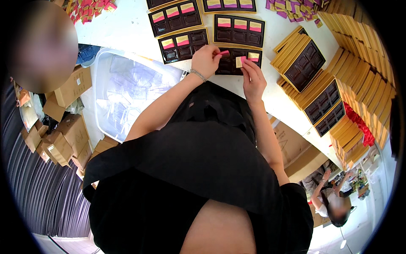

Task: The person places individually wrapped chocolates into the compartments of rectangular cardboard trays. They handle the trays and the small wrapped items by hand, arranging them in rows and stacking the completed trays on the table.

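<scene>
A dark compartment tray with a gold edge (226, 69) lies in front of me, under both hands. In its far right compartment sits a pink-and-gold wrapped square (253, 57). Over the tray's left part, my left hand (205, 63) pinches a pink wrapped square (223, 53), seen edge-on. My right hand (254, 80) grips another pink-and-gold square (240, 62) between thumb and fingers above the middle of the tray. Left of it, a second tray (187, 51) has two pink-and-gold squares in its far row. My fingers partly hide the near tray's compartments.
Filled trays (240, 33) stand farther back. Loose pink squares (89, 9) and purple ones (294, 8) are heaped at the far edge. Stacked gold-edged trays (303, 65) crowd the right. A clear plastic tub (98, 91) and cardboard boxes (74, 131) are left. Two other people are nearby.
</scene>
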The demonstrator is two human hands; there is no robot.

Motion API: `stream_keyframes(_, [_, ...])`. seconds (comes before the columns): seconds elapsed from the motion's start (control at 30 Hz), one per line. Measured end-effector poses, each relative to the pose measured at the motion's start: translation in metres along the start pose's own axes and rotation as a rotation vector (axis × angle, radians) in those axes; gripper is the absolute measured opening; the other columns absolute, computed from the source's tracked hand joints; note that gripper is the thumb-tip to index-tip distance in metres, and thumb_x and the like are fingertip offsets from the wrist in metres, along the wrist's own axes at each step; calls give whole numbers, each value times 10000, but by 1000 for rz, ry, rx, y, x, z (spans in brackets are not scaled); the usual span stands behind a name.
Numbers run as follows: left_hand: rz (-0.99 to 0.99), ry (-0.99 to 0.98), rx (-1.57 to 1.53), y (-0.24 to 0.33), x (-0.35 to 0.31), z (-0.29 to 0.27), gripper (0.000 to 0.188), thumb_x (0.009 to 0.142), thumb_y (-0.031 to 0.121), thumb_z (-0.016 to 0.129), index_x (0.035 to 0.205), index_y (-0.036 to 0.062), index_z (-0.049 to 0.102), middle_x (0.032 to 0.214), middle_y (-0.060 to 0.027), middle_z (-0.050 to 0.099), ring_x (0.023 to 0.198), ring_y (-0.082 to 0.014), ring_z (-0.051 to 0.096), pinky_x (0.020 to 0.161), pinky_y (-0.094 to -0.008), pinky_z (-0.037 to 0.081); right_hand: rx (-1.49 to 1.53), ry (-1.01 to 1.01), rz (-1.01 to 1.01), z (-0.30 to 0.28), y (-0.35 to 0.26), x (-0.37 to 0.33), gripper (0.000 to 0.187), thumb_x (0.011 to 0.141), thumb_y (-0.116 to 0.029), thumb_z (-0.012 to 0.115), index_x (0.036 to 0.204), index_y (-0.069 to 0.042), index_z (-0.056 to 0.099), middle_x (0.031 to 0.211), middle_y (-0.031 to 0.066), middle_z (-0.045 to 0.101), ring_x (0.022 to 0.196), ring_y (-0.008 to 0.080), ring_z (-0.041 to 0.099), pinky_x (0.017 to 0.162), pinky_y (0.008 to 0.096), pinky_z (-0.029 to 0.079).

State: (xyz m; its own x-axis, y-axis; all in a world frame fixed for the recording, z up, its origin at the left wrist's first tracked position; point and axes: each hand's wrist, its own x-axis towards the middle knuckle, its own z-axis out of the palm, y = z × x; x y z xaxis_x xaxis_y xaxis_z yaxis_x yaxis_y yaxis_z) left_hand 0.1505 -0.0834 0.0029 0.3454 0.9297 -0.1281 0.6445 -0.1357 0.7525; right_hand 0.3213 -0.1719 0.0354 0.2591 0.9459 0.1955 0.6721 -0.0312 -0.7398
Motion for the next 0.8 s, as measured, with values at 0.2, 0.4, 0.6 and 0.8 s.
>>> stream_keyframes(0.2, [-436, -204, -637, 17, -3, -8, 383, 842, 30, 574, 1214, 104, 625, 791, -56, 598, 704, -113, 619, 563, -256, 559, 106, -14, 69, 2, 14, 11, 253, 783, 58, 642, 1017, -28, 681, 1023, 109, 651, 898, 275, 643, 779, 319, 518])
stream_keyframes(0.4, [-429, 44, -631, -6, -6, 4, 177, 752, 63, 620, 922, 29, 655, 772, -63, 661, 694, -132, 643, 663, -273, 531, -23, -237, 129, -6, 12, 34, 423, 713, 128, 564, 1075, -55, 686, 956, 128, 534, 885, 289, 565, 763, 339, 479])
stream_keyframes(0.6, [-241, 24, -308, 23, -6, -18, 208, 760, 5, 654, 967, 31, 657, 782, -52, 639, 697, -118, 634, 673, -247, 516, -226, -283, 71, -7, 6, 30, 185, 751, 74, 592, 923, 14, 623, 931, 137, 505, 819, 289, 559, 706, 354, 478])
stream_keyframes(0.8, [-13, 106, -238, 9, -10, 6, 204, 769, 51, 709, 970, 46, 678, 815, -84, 644, 640, -158, 622, 603, -259, 512, 163, -47, 530, 1, -6, 34, 90, 849, -41, 642, 901, -8, 577, 701, 86, 645, 664, 189, 643, 643, 310, 500])
